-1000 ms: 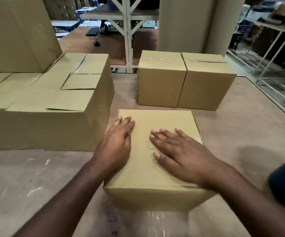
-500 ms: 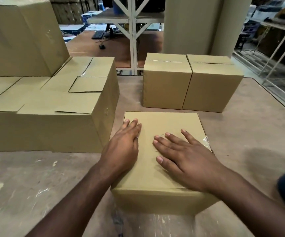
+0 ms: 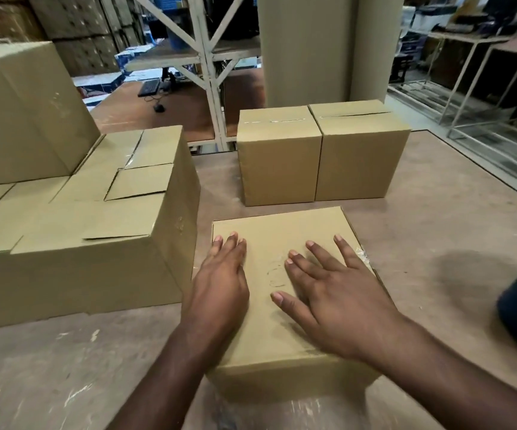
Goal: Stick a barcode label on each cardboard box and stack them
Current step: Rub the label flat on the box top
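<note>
Both hands flat, fingers straight, holding nothing: left hand (image 3: 220, 287), right hand (image 3: 334, 293) | box (image 3: 282, 231) upright, long axis unclear

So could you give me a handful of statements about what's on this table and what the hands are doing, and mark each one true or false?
1. Both hands lie flat on top of the nearest box. True.
2. The right hand is pinching a barcode label. False: its fingers are spread on the cardboard and no label shows.
3. Two closed boxes stand side by side behind the nearest one. True.
4. The left hand is curled into a fist. False: its fingers are straight.
5. The nearest box is stacked on another box. False: it sits on the table.
</note>
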Available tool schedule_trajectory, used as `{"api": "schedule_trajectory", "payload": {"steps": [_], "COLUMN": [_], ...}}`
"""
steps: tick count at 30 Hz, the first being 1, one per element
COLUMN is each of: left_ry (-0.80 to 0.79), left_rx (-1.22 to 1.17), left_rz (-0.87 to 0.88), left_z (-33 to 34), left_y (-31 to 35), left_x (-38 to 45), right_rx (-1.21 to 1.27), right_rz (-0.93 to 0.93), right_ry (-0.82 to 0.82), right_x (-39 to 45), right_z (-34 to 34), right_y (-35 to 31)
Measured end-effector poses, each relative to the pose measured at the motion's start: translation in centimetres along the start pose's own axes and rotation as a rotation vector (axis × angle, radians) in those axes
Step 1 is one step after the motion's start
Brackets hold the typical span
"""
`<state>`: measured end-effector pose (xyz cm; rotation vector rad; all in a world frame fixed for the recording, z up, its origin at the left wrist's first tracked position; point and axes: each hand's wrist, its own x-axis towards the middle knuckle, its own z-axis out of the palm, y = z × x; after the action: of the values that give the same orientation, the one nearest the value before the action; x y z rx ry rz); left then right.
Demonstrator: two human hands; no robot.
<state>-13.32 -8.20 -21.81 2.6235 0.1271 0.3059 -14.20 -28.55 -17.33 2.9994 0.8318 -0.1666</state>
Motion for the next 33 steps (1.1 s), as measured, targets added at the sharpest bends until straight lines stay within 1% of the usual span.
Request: {"api": "schedule_trajectory", "payload": {"steps": [4,7,9,11,13,14,16,18,20,21,22,25,27,28,30,33], "left_ry": [-0.011,-0.004,0.0,0.013,0.021,0.023,0.027,0.03,0.025,0.025,0.025,0.032,0.037,0.038,0.04,0.043], "left_rx": [-0.019,-0.027,-0.03,-0.041,-0.044,-0.039,-0.032,-0.034,-0.024,-0.019,-0.016,-0.022,-0.038,-0.042,-0.03,-0.024], "left_rz": [0.004,0.002,0.008,0.003,-0.005,-0.004,-0.01,-0.02,-0.024,-0.028,-0.034,-0.053,-0.053,-0.048,-0.044,-0.05], "left_z": [0.0,0.2,0.2,0.1,0.1,0.1,0.2,0.1,0.1,0.2,0.3,0.3,0.2,0.2,0.2,0.4], "left_y": [-0.6,-0.8,-0.9,-1.0,-0.9,-0.8,-0.5,-0.4,-0.4,-0.5,-0.5,-0.9,-1.2,-1.2,-1.0,-0.9], "left_x": [0.2,0.4,0.4,0.1,0.0,0.0,0.0,0.0,0.0,0.0,0.1,0.1,-0.1,-0.2,-0.3,-0.3], "right_rx": [-0.047,-0.063,0.003,0.098,0.169,0.186,0.162,0.125,0.132,0.142,0.156,0.22,0.249,0.249,0.212,0.113], "right_rz": [0.069,0.076,0.021,-0.082,-0.153,-0.156,-0.063,0.102,0.204,0.191,0.129,-0.163,-0.246,-0.241,-0.163,0.065], "right_ry": [-0.027,-0.021,-0.004,-0.004,-0.019,-0.014,-0.005,0.016,0.021,0.01,-0.001,-0.027,-0.058,-0.07,-0.068,-0.01], "right_x": [3.4,3.6,2.9,2.1,1.5,1.4,1.2,1.5,1.8,2.0,2.0,1.0,0.5,0.4,0.6,1.6], "right_z": [-0.2,0.5,1.0,1.4,1.5,1.5,1.4,1.2,1.0,1.0,1.1,1.7,1.6,1.3,0.9,1.2], "right_y": [0.0,-1.2,-2.1,-2.2,-0.9,0.1,2.6,4.5,4.6,3.8,2.5,-1.8,-2.0,-1.3,0.5,3.2]}}
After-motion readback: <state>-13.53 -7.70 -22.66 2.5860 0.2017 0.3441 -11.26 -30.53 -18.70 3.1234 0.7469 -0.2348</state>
